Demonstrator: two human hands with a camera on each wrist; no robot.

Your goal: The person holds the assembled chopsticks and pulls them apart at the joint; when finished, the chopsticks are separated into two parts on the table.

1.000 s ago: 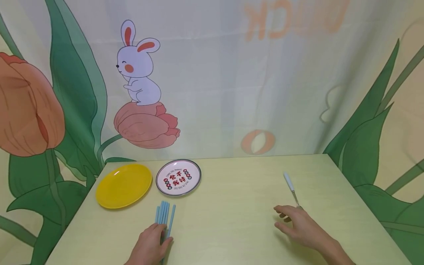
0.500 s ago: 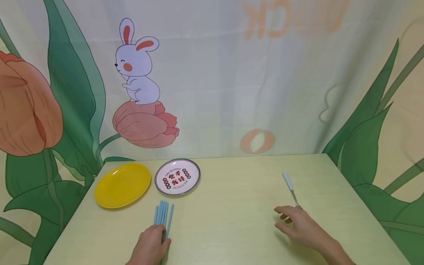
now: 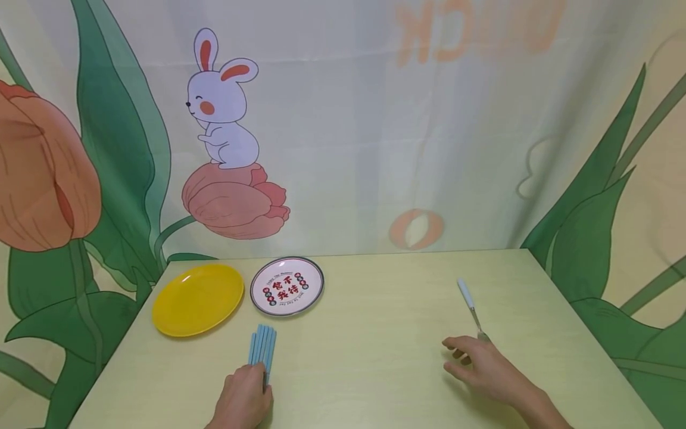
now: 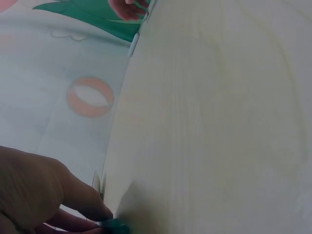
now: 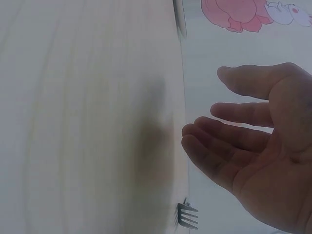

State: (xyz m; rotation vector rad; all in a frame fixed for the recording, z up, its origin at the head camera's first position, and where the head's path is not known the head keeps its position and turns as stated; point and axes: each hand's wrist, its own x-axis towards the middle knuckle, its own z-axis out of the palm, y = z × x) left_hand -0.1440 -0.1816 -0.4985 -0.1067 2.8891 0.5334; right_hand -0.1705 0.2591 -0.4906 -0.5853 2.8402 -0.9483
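Observation:
A bundle of light blue chopsticks (image 3: pixel 262 348) lies on the pale green table (image 3: pixel 375 333), in front of the two plates. My left hand (image 3: pixel 248 394) covers their near ends and grips them; in the left wrist view its fingers (image 4: pixel 73 197) pinch a teal tip (image 4: pixel 115 225) at the table. My right hand (image 3: pixel 477 363) hovers open, fingers spread and relaxed, just in front of a fork (image 3: pixel 471 308) with a white handle. In the right wrist view the open palm (image 5: pixel 263 146) is above the fork tines (image 5: pixel 187 215), not touching them.
A yellow plate (image 3: pixel 197 299) and a white printed plate (image 3: pixel 287 286) sit side by side at the back left. A printed curtain with a rabbit and tulips hangs right behind the table. The table's right edge runs close to the fork.
The one chopstick that lay apart has been drawn into the bundle, now tight. My left hand has slid slightly back toward me. The right hand has barely moved.

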